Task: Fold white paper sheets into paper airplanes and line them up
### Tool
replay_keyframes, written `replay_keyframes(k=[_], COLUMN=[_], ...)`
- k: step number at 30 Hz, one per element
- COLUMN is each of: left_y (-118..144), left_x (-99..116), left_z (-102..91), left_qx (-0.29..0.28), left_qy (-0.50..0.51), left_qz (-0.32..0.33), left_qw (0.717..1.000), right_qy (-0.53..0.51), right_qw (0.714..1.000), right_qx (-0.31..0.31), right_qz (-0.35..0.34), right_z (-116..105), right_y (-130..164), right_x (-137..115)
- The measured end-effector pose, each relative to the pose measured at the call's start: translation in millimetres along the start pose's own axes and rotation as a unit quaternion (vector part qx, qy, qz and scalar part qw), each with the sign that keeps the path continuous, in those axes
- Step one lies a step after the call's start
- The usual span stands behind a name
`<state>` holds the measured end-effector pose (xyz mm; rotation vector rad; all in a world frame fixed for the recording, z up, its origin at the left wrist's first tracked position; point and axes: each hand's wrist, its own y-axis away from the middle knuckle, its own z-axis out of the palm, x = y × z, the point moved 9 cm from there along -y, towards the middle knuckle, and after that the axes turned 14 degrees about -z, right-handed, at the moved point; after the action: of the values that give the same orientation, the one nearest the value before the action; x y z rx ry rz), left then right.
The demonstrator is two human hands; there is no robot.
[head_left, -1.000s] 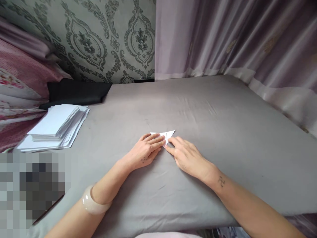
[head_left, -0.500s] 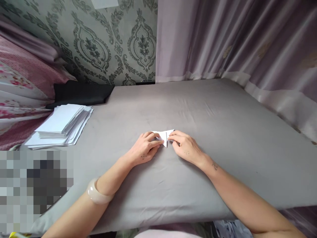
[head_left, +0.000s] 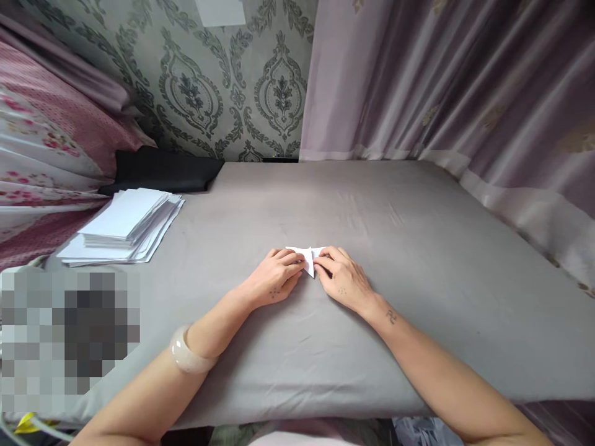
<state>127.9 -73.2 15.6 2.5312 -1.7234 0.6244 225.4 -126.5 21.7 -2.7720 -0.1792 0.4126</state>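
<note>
Folded paper (head_left: 309,264), pinched by left hand (head_left: 276,276) and right hand (head_left: 344,280), lies well inside the edges of the grey cloth (head_left: 446,272).

A gray cloth-covered tabletop (head_left: 409,260), lightly wrinkled. Toward its far left lies a flat black sheet-like item (head_left: 170,172), with a stack of white paper (head_left: 126,214) just in front. Near the middle sits a small folded white paper (head_left: 308,262).
</note>
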Motion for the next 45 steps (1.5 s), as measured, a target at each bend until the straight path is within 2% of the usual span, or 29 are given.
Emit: replay_keyframes(k=[5, 11, 14, 18, 21, 24, 29, 34, 37, 41, 43, 45], left_y=[0, -2, -1, 3, 5, 5, 2, 2, 1, -4, -6, -3], left_x=[0, 4, 5, 4, 4, 9, 18, 18, 7, -14, -31, -50], left_z=[2.2, 1.5, -0.2, -3.1, -4.9, -5.5, -5.6, -3.0, -0.2, -5.3, -16.6, -26.9], left_qx=[-0.008, -0.017, -0.016, -0.002, -0.004, -0.028, -0.064, -0.049, -0.023, 0.021, 0.075, 0.131], left_qy=[-0.014, -0.029, -0.029, -0.017, -0.017, -0.017, -0.010, -0.024, 0.001, 0.120, 0.188, 0.241], left_qz=[0.001, 0.015, 0.023, 0.032, 0.030, 0.031, 0.033, 0.024, -0.002, -0.061, -0.123, -0.199], left_qw=[1.000, 0.999, 0.999, 0.999, 0.999, 0.999, 0.997, 0.998, 1.000, 0.991, 0.972, 0.941], right_qy=[0.064, 0.131, 0.116, 0.028, -0.011, 0.011, 0.108, 0.136, 0.078, -0.087, -0.123, -0.102], right_qw=[0.997, 0.980, 0.982, 0.995, 0.996, 0.994, 0.978, 0.967, 0.982, 0.993, 0.989, 0.985], right_qx=[-0.038, -0.124, -0.124, -0.083, -0.073, -0.090, -0.150, -0.184, -0.151, -0.076, -0.040, -0.029], right_qz=[-0.029, -0.087, -0.080, -0.043, -0.040, -0.053, -0.092, -0.115, -0.079, 0.015, 0.077, 0.132], right_z=[3, 14, 13, 5, 2, 3, 10, 14, 8, 1, -3, -5], right_y=[-2, -11, -12, -4, 1, 2, -3, -6, -6, -6, -7, -7], right_x=[-8, -28, -27, -12, -8, -14, -39, -50, -39, -10, 5, 14])
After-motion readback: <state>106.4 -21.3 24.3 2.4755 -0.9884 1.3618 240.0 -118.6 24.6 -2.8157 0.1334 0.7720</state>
